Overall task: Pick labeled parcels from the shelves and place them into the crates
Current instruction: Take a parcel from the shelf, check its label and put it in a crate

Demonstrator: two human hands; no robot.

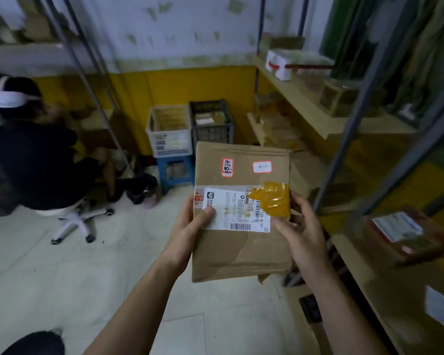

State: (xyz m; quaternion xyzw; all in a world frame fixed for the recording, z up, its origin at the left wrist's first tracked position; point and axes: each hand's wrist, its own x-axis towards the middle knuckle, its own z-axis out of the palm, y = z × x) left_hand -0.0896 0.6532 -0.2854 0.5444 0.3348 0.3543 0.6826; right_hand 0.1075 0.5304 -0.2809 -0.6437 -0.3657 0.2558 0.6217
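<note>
A flat brown cardboard parcel [241,252] with a white shipping label, two small red-edged stickers and a patch of yellow tape is held up in front of me. My left hand [190,226] grips its left edge, thumb on the label. My right hand [301,231] grips its right edge, thumb on the front face. Beyond it, by the yellow wall, a white crate [168,143] sits on a blue stool [176,172] beside a dark crate [212,131]; both hold parcels.
Wooden shelves [315,116] with grey metal posts run along the right, carrying a white foam box [280,64] and more parcels, one brown labelled one [405,234] near me. At left a person [28,160] sits on a wheeled stool [77,221] by another rack. A black bin [141,187] stands on the floor.
</note>
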